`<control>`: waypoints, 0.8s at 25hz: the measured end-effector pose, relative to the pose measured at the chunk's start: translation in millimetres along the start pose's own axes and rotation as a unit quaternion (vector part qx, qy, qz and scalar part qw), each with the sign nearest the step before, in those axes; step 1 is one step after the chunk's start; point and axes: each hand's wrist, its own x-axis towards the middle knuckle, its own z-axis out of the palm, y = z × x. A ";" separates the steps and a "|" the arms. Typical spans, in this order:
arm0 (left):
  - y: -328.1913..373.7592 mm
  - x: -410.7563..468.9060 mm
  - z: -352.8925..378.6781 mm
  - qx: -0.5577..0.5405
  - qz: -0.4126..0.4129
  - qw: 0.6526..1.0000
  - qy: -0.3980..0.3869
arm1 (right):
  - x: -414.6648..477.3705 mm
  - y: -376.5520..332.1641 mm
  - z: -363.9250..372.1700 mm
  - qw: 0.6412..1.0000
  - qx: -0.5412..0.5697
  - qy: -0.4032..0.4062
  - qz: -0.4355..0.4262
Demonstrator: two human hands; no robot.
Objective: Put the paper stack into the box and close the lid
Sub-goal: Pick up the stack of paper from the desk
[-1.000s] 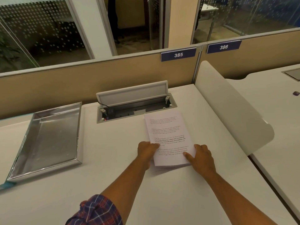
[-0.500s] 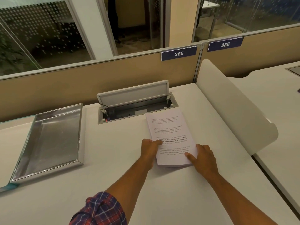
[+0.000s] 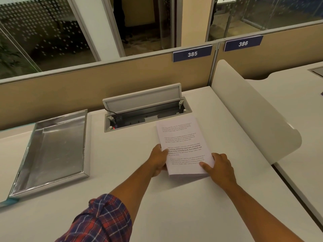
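The paper stack (image 3: 183,145) lies between the left hand (image 3: 160,159) and right hand (image 3: 221,167), fingers clasping its near long edges, long axis running away from the fingers; the metal box (image 3: 83,145) sits well left of the left hand.
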 end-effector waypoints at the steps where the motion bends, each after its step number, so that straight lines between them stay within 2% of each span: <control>1: -0.9 -4.8 -0.8 0.000 0.017 1.000 0.002 | 0.5 -1.5 -2.2 1.000 0.012 -0.012 0.008; 6: -19.7 -41.1 -29.3 -0.025 0.071 0.997 0.004 | -4.6 -27.8 -15.6 0.983 0.148 -0.075 0.075; 8: -32.1 -60.0 -54.9 -0.026 0.075 0.997 -0.006 | -15.7 -47.2 -18.6 0.949 0.269 -0.116 0.117; 10: -45.4 -81.5 -84.9 -0.025 0.081 0.996 -0.031 | -34.8 -71.0 -16.9 0.889 0.390 -0.194 0.143; 12: -57.7 -102.6 -114.2 -0.022 0.086 0.995 -0.055 | -54.8 -93.2 -7.0 0.865 0.415 -0.241 0.146; 16: -80.5 -137.8 -167.7 -0.015 0.089 0.994 -0.055 | -89.3 -136.6 27.7 0.881 0.385 -0.241 0.129; 20: -91.3 -162.0 -213.2 0.000 0.095 0.995 0.026 | -120.7 -179.5 56.0 0.920 0.338 -0.192 0.054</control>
